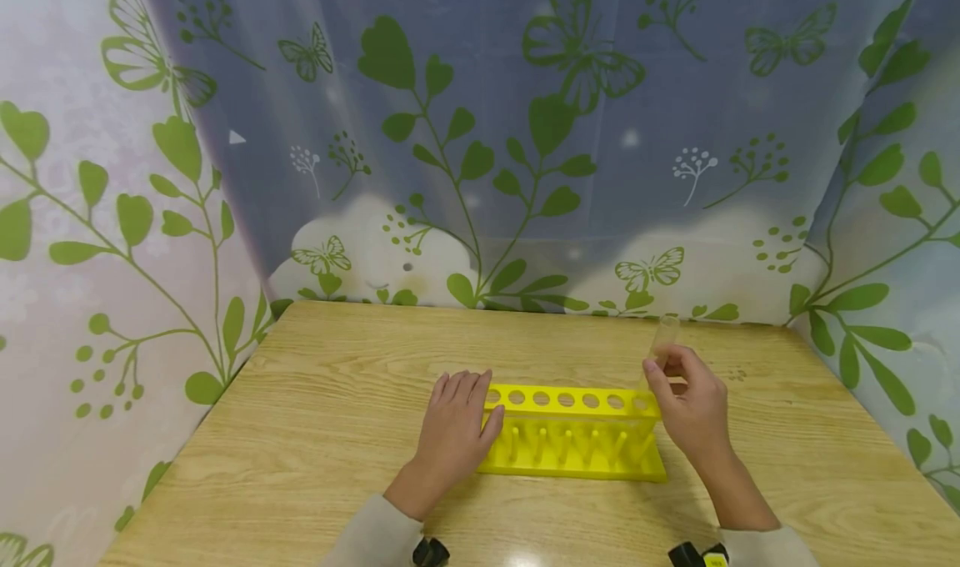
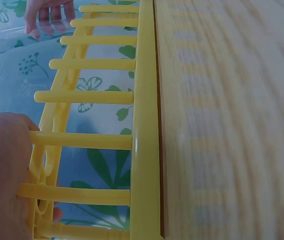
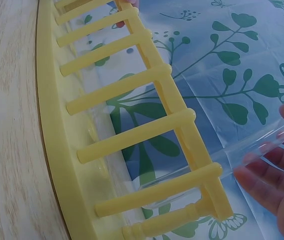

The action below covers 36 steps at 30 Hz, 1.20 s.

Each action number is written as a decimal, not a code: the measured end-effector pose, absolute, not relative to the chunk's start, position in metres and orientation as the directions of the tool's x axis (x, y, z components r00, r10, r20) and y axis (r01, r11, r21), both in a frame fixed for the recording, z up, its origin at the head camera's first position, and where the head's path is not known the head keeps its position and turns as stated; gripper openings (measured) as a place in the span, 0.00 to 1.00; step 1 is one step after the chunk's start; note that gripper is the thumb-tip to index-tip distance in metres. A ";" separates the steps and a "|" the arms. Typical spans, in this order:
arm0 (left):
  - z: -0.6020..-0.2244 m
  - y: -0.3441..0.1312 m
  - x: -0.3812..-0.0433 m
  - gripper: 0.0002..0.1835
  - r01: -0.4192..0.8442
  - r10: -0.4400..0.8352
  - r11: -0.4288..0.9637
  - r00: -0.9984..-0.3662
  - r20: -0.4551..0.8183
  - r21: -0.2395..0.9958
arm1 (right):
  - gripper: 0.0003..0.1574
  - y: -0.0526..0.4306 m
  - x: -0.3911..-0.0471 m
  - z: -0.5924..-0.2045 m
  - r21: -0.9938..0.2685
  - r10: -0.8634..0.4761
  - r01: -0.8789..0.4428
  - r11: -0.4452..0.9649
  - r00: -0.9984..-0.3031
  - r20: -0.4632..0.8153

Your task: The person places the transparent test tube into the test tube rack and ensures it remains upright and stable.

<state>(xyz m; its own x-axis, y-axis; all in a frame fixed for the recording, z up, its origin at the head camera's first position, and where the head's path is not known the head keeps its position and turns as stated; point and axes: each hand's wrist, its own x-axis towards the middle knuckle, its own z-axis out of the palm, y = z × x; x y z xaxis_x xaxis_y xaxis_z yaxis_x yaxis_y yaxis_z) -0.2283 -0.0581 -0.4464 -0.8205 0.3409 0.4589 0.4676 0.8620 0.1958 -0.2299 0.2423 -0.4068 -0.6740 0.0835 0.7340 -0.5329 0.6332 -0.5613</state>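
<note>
A yellow test tube rack (image 1: 573, 472) stands on the table, with a row of round holes along its top bar and upright pegs on its base. My left hand (image 1: 453, 425) holds the rack's left end, thumb at the front and fingers over the top. With thumb and fingers, my right hand (image 1: 696, 400) pinches a clear test tube (image 1: 667, 330) at the rack's right end. The tube leans slightly, its open mouth up. In the right wrist view, the tube (image 3: 261, 140) runs down from the fingers through the end hole, its lower part behind the pegs.
The wood-grain table (image 1: 337, 367) reaches back to a curtain (image 1: 480, 175) printed with green leaves and butterflies. Similar patterned cloth hangs at both sides. Black wrist devices (image 1: 431, 552) sit at both cuffs.
</note>
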 end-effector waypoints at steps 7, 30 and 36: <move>-0.447 -0.058 -0.229 0.28 0.465 0.340 0.863 -0.822 0.457 0.196 | 0.07 0.242 -0.230 -0.407 -0.572 0.087 -0.517 0.637 -0.689 0.719; -0.447 -0.058 -0.228 0.28 0.462 0.336 0.864 -0.825 0.455 0.199 | 0.05 0.245 -0.229 -0.409 -0.580 0.075 -0.476 0.662 -0.727 0.682; -0.447 -0.058 -0.228 0.28 0.460 0.338 0.866 -0.827 0.449 0.197 | 0.05 0.245 -0.229 -0.409 -0.572 0.068 -0.479 0.666 -0.725 0.686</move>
<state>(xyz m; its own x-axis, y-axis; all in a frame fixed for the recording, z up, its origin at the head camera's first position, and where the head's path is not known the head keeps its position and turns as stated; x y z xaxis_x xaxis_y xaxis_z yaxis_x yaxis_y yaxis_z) -0.2281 -0.0581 -0.4466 -0.8272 0.3375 0.4492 0.4600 0.8659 0.1966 -0.2294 0.2451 -0.4087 -0.7247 0.0677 0.6858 -0.4789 0.6661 -0.5718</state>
